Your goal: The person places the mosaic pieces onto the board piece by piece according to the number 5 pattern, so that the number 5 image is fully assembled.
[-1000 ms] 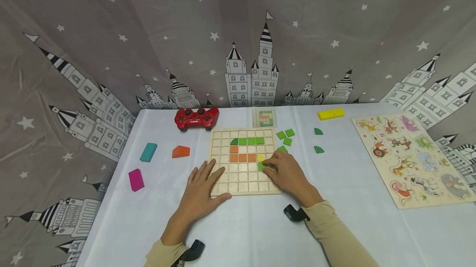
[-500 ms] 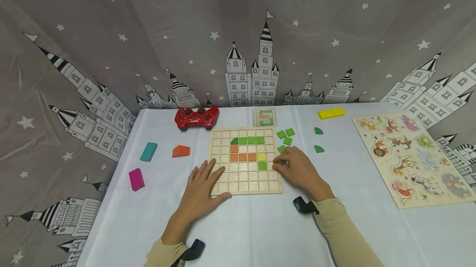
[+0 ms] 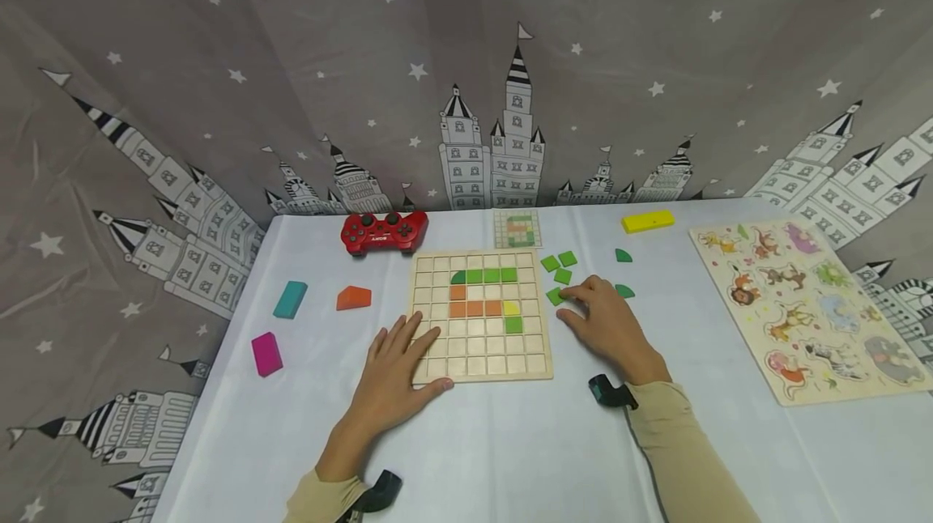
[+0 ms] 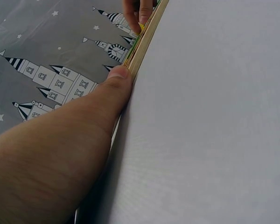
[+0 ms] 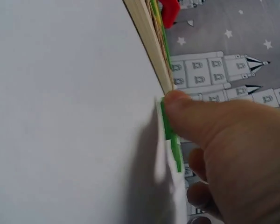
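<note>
In the head view, a wooden grid board [image 3: 440, 357] lies on the white table. A row of green squares [image 3: 492, 274] with a dark green quarter-round [image 3: 458, 277] at its left end sits in it. Below are orange squares [image 3: 475, 308], a yellow piece [image 3: 511, 308] and a single green square [image 3: 513, 325]. My left hand [image 3: 394, 365] rests spread on the board's left edge, thumb at the front edge. To the right of the board, my right hand [image 3: 605, 325] has its index fingertip at a loose green square tile [image 3: 555, 296], thumb apart from it.
Several loose green tiles [image 3: 564, 276] and two dark green quarter-rounds [image 3: 624, 256] lie right of the board. A pattern card [image 3: 517, 228] and red game controller [image 3: 384, 232] stand behind. An animal puzzle [image 3: 809, 312] is far right; coloured blocks [image 3: 290, 299] lie left.
My right hand has moved off the green square on the board, rightward and back to the loose green tiles. The left hand stays on the board's edge.
</note>
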Motion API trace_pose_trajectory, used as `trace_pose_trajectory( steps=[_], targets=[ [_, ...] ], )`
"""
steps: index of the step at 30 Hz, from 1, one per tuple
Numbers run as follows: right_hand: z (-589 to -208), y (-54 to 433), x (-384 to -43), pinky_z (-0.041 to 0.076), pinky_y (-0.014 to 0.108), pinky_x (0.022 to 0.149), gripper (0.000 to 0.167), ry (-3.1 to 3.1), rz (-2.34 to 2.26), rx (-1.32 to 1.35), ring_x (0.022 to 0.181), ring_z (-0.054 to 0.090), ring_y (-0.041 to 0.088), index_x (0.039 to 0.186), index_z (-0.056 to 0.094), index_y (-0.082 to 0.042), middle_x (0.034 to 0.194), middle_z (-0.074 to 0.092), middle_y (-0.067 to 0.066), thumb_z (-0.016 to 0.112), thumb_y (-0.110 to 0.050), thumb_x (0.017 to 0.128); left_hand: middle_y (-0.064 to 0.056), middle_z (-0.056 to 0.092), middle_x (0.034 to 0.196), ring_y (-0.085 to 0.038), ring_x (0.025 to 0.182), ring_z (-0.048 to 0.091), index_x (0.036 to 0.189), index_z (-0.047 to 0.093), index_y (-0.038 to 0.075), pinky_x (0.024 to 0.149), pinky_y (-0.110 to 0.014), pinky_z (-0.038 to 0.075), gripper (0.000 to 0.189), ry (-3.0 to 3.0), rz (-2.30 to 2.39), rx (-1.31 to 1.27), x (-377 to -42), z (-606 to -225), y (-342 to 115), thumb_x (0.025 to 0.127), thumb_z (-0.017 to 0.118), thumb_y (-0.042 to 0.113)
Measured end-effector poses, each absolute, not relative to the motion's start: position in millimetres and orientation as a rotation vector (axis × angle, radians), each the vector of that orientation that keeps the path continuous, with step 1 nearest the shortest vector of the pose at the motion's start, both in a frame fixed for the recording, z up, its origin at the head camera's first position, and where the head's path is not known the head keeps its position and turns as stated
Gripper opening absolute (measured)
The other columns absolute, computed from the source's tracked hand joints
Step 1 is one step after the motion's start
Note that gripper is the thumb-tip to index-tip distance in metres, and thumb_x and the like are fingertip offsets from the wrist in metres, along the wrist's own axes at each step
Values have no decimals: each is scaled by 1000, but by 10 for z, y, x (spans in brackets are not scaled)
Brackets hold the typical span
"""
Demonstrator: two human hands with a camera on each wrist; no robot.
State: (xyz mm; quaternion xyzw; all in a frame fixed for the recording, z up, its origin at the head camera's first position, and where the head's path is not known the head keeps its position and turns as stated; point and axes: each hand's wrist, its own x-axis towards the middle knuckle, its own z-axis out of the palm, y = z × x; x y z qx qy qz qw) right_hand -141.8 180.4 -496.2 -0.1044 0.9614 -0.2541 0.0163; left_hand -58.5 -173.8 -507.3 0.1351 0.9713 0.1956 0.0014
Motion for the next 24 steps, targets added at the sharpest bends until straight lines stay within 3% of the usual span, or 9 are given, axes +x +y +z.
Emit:
trace_pose_trajectory(
  steps=[3,9,16,24],
  targets=[
    [-4958,1830,-1416,53,46,91,33,3010,-825,-275,104,60,27,118,74,-12,114,62,10,79,-29,90,-9,32,168,-37,156,24,153,49,24,126,-60,16,84,3051,611,425,-583,-5075,-1735,83,69,66],
    [-4972,1843,-1426,53,47,96,44,2950,-808,-299,109,60,28,135,66,-13,121,60,12,74,-27,94,-9,31,168,-37,156,24,153,49,24,126,-60,16,84,3051,612,419,-582,-5085,-1734,83,70,66],
    [-4982,1843,-1424,51,50,104,36,2933,-812,-261,116,60,31,128,69,-12,123,61,12,73,-27,95,-9,31,168,-37,156,24,152,49,24,125,-61,16,84,3053,609,427,-585,-5112,-1739,83,69,67],
    [-5010,1839,-1414,52,48,100,34,2944,-806,-298,113,60,30,126,70,-10,119,63,11,72,-26,95,-9,31,168,-37,156,24,153,49,25,126,-61,17,84,3054,602,425,-591,-5122,-1731,83,69,68]
  ],
)
